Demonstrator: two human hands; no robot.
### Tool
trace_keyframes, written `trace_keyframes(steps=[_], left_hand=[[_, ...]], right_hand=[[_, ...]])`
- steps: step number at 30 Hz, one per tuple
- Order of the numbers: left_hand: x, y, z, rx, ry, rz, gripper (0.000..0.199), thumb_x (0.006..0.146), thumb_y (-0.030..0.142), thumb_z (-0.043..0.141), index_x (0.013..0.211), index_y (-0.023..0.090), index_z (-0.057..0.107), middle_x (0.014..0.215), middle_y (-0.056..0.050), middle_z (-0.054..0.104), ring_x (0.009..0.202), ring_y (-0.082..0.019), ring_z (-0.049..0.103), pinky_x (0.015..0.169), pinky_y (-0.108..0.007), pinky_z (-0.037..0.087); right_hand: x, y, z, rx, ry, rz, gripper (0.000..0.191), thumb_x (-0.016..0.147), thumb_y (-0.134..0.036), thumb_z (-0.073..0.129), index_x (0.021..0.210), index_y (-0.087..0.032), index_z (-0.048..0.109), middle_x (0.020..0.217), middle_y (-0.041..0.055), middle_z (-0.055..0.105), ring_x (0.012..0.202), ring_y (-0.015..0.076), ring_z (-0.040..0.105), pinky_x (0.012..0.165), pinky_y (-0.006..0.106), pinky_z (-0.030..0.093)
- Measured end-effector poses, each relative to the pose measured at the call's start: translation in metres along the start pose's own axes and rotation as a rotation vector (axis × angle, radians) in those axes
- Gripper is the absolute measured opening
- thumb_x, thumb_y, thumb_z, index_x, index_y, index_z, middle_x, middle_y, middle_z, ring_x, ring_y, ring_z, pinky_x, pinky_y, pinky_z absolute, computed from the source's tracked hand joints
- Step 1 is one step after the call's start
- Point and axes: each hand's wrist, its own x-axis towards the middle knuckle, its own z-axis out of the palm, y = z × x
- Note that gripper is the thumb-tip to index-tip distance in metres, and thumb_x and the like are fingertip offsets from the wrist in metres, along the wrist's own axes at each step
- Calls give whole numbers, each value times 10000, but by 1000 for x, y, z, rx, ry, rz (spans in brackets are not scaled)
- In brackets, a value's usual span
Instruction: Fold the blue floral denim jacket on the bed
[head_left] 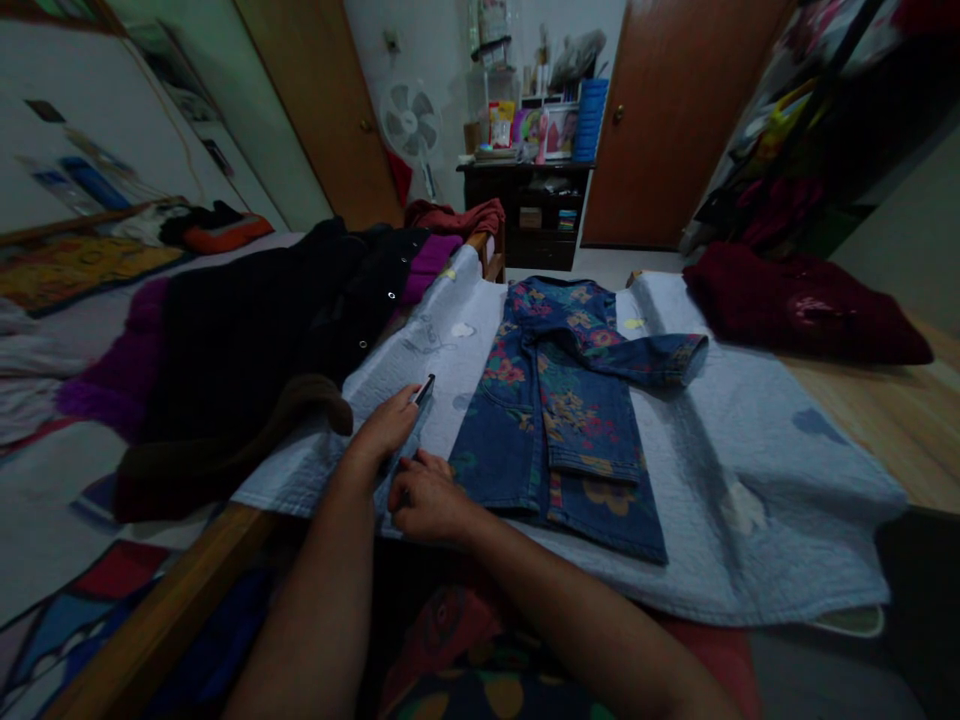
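Observation:
My left hand (pixel 386 425) is closed around a slim, flat phone (pixel 424 390), whose top edge pokes out past the fingers. Just below and to the right is my right hand (pixel 431 497), its fingers curled in close to the phone; I cannot tell whether they touch it, and nothing shows in them. To the right of both hands a blue denim jacket (pixel 510 455) with a flower print lies flat, one sleeve folded across its front and the other sticking out to the right. Beneath it is a pale grey-blue quilted cover (pixel 750 470).
Dark and purple garments (pixel 255 320) are heaped on the bed at left, behind a wooden rail (pixel 180 600). A folded maroon garment (pixel 806 305) rests at right. At the back stand a white fan (pixel 411 120), a dark cabinet (pixel 521 240) and a brown door (pixel 671 130).

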Motion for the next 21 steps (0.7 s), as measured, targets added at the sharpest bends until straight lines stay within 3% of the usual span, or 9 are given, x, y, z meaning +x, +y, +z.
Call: trace_keyframes(steps=[3, 14, 17, 21], left_hand=[[2, -2, 1, -39, -40, -5, 510, 865, 177, 372, 1350, 174, 531, 1387, -71, 580, 1288, -194, 524, 1068, -304, 414], [3, -3, 5, -73, -28, -4, 520, 849, 179, 399, 1352, 170, 530, 1389, -67, 580, 1309, -201, 505, 1100, -331, 376], [3, -2, 5, -67, -23, -12, 515, 848, 178, 399, 1344, 179, 537, 1392, -71, 577, 1306, -205, 508, 1096, -332, 381], [3, -1, 5, -34, -41, -11, 512, 866, 190, 378, 1357, 159, 520, 1398, -87, 569, 1304, -209, 511, 1094, -328, 380]], right_hand=[[1, -1, 0, -9, 1, -7, 223, 734, -270, 612, 938, -263, 701, 1354, 30, 526, 1385, 327, 275, 1086, 493, 238], [1, -2, 2, 14, 18, -22, 225, 709, -241, 631, 922, -264, 699, 1516, -4, 394, 1445, 363, 200, 1119, 559, 171], [4, 4, 5, 61, 68, -25, 231, 694, -190, 644, 911, -249, 696, 1450, 24, 479, 1439, 329, 248, 1128, 515, 203], [4, 9, 3, 162, 182, -78, 225, 664, -48, 603, 806, -213, 661, 1177, 49, 664, 1337, 223, 445, 1089, 381, 324]])
